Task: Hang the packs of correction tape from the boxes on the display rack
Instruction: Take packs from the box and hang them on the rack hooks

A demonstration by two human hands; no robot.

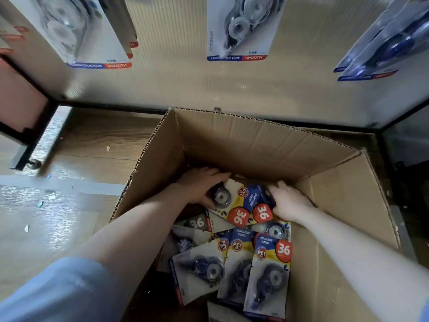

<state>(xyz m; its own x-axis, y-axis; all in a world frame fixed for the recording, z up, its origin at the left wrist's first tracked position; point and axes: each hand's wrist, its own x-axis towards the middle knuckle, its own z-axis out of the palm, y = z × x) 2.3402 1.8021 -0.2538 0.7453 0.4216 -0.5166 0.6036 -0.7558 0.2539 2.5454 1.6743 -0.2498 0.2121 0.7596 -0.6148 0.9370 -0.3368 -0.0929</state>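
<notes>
We have both arms down in the open cardboard box (243, 145) that stands on the wooden floor (92, 140), pushed up against the foot of the display rack (185, 84) so the stock sits right below where it must hang. Our left hand (200, 184) curls over the far end of the top pack (232, 203), fingers wrapped past its edge and thumb beneath the blister, so that grip is pressed onto the pack. Our right hand (286, 199) clasps the other side of the same small bunch, at the blue header of a second pack (260, 203); its fingertips are tucked under, so we cannot tell exactly how many packs it pinches. Holding from both ends looks like a way to gather a stack and keep the slippery cards from fanning apart.

The rest of the correction tape lies loose in the bottom of the box, 3 packs (234, 270) side by side nearest us and others half buried beneath. On the rack above, hung packs (234, 31) already dangle from 3 spots, left, middle and right, with bare panel between them, so we judge the job is underway but far from done.

Next we would lift the bunch clear of the box wall and find the hang holes.
</notes>
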